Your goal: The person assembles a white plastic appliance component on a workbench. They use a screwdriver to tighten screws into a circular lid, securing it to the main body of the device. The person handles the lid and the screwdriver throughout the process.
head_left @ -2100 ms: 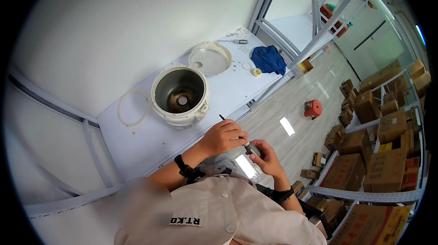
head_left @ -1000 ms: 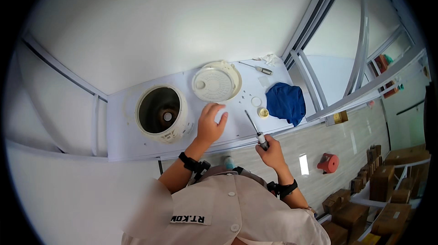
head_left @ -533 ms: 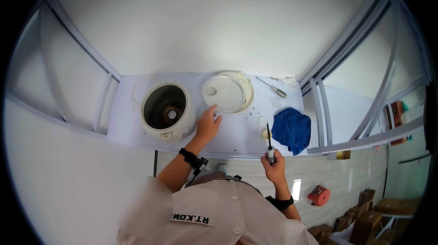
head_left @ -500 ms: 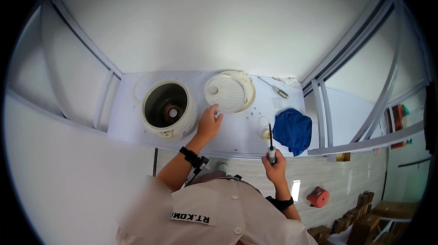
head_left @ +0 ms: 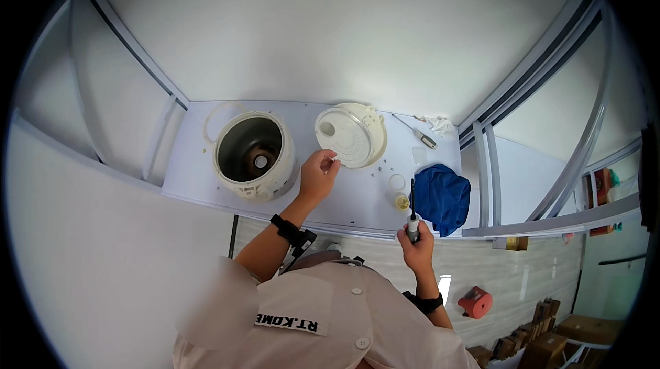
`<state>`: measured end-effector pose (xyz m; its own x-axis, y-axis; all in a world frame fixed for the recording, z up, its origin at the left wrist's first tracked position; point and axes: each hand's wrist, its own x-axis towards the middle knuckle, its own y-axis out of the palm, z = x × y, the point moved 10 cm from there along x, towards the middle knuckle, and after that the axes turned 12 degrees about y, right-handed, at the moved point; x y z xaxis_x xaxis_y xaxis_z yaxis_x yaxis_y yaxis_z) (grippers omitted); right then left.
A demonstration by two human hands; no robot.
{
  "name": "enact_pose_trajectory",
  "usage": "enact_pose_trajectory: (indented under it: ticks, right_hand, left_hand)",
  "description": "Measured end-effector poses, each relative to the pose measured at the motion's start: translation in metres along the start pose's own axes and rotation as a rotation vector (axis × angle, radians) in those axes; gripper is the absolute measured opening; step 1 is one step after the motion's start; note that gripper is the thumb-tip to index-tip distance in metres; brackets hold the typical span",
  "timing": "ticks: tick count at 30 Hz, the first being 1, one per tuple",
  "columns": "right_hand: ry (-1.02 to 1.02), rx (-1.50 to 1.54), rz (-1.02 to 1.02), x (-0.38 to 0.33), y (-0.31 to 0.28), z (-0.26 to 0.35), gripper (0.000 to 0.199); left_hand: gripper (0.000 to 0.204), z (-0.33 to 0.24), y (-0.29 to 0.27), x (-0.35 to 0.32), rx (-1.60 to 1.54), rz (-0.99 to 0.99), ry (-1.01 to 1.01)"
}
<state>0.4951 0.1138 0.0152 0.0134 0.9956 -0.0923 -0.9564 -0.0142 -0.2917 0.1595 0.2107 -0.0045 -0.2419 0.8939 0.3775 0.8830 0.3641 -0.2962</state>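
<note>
A rice cooker body with a dark, brown-stained inside stands on the left of the table. Right of it lies its round off-white lid, with a clear inner plate on it. My left hand is at the near left edge of the lid, thumb and forefinger pinched together; a tiny pale bit shows at the tips, too small to name. My right hand grips a screwdriver by its grey handle, shaft pointing away from me, beside a blue cloth.
A small open jar and a clear ring lie near the cloth, with several tiny screws scattered by the lid. A second screwdriver and crumpled white tissue lie at the back right. A red stool stands on the floor.
My left hand has drawn back slightly from the plate, and its fingers have closed from spread to a pinch. The right hand holds the screwdriver almost where it was.
</note>
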Motion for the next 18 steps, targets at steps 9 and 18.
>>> enact_pose_trajectory:
  ticks: [9,18]
  right_hand:
    - [-0.06,0.103,-0.035,0.019,0.009,0.011,0.012]
    - [-0.419,-0.155,-0.159,0.014,0.009,0.083,0.018]
  left_hand:
    - [0.025,-0.065,-0.01,0.001,-0.165,0.207,0.017]
    - [0.025,-0.132,-0.028,-0.004,-0.07,0.305,0.347]
